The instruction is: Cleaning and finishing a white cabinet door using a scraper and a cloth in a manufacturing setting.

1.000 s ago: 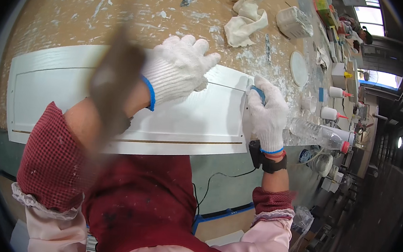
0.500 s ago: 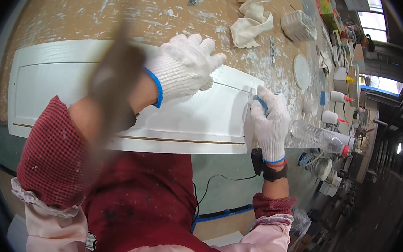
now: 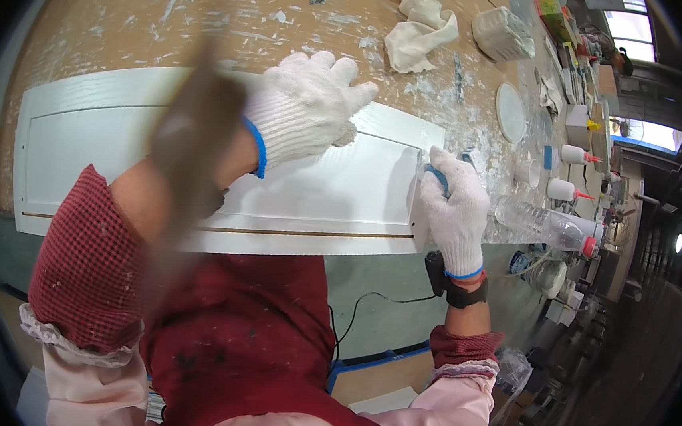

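A long white cabinet door panel with a recessed middle lies across the table in front of me. Over its far long edge, my left hand, in a white knitted glove, rests with fingers spread. Part of its underside is hidden. At the panel's right end, my right hand, also gloved, is closed around a small blue pad. Only a strip of the pad shows between thumb and fingers, against the panel's short edge. A dark blurred shape close to the camera covers part of my left forearm and the panel.
The paint-spotted table holds a crumpled cloth, a whitish tub and a round lid. Further right are a clear plastic bottle on its side and white glue bottles with red tips. A cable hangs below the panel.
My right hand has shifted slightly, still gripping the blue pad at the panel's end. My left hand stays spread on the panel, a touch further left in view.
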`<action>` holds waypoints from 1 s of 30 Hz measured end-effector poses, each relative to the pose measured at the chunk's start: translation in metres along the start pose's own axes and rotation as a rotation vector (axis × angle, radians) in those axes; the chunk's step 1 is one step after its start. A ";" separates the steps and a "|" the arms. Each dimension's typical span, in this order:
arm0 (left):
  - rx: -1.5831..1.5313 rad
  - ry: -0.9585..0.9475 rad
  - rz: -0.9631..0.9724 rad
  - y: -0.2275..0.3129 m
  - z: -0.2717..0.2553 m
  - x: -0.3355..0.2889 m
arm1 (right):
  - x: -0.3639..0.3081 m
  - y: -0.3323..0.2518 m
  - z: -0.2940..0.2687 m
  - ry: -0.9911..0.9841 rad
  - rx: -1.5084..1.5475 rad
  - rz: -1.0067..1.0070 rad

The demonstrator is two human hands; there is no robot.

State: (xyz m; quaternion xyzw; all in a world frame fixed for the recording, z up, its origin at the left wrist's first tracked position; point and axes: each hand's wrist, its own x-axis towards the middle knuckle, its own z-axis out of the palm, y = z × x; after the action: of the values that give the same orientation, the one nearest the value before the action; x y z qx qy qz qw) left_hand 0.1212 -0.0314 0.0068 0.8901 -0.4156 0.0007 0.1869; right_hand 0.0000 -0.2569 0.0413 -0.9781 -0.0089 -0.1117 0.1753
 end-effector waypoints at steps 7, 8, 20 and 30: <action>0.055 -0.058 0.006 -0.001 -0.001 0.002 | -0.032 -0.012 -0.018 -0.127 -0.030 0.095; 0.076 -0.066 -0.003 0.000 -0.001 0.002 | -0.035 -0.017 -0.024 -0.176 0.024 0.174; 0.075 0.006 0.043 -0.001 0.000 -0.003 | 0.004 0.024 -0.015 0.088 0.127 0.175; 0.060 -0.072 0.021 0.002 -0.006 -0.001 | 0.051 0.036 -0.009 0.030 0.262 0.313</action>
State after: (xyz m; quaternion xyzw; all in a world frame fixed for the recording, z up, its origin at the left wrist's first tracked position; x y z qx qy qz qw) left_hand 0.1200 -0.0300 0.0132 0.8903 -0.4313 -0.0169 0.1449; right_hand 0.0500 -0.2947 0.0484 -0.9346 0.1314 -0.0954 0.3165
